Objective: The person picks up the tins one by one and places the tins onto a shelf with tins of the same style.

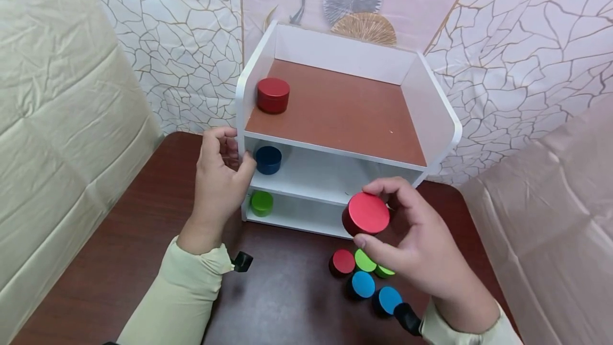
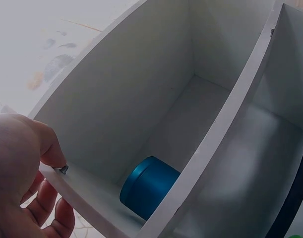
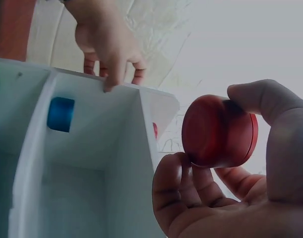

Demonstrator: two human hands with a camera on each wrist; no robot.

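Note:
My right hand (image 1: 421,238) holds a red round tin (image 1: 367,214) between thumb and fingers, in front of the shelf's right half. In the right wrist view the same red tin (image 3: 218,131) shows its base and side. My left hand (image 1: 217,185) grips the left side panel of a white shelf unit (image 1: 241,105), thumb on the inner face and fingers outside. Beside that thumb, a blue tin (image 1: 268,160) sits on the middle level. Another red tin (image 1: 273,95) stands at the top level's left end, and a green tin (image 1: 262,203) on the bottom level's left.
On the dark wooden table (image 1: 268,281), before the shelf's right side, stand a red tin (image 1: 342,263), a green tin (image 1: 365,260), a second green one partly hidden by my right hand, and two blue tins (image 1: 361,285). Patterned cloth (image 1: 187,41) hangs behind the unit.

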